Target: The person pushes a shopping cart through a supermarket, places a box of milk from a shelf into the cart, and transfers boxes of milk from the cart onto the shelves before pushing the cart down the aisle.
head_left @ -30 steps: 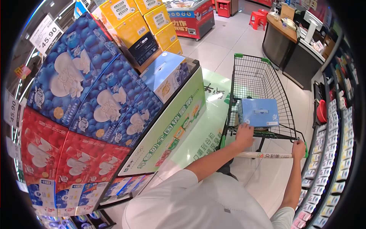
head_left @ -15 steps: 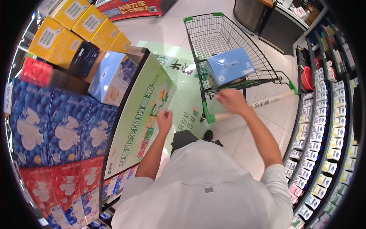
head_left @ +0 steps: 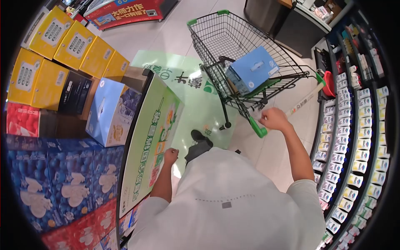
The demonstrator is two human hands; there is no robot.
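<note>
My right hand (head_left: pixel 273 120) is closed round the handle (head_left: pixel 301 101) of a wire shopping cart (head_left: pixel 200 41), close to the green end piece (head_left: pixel 258 127). A light-blue carton (head_left: pixel 253 66) with a carry grip on top sits in the handle end of the cart. My left hand (head_left: pixel 171 155) hangs at my side with its fingers curled in, and I see nothing in it. It is beside the green sign panel (head_left: pixel 143 154) of the display stand.
On my left are stacked yellow cartons (head_left: pixel 46 85), a light-blue carton (head_left: pixel 104 110) and dark-blue cartons (head_left: pixel 71 183). Shelves of small white tubs (head_left: pixel 341 146) line the right. A red-sided case (head_left: pixel 129 14) and a dark counter (head_left: pixel 298 31) stand ahead.
My right hand has closed on the cart's handle, having hovered open-fingered over it. The cart has turned, its handle's green near end swinging right. My left hand has dropped lower.
</note>
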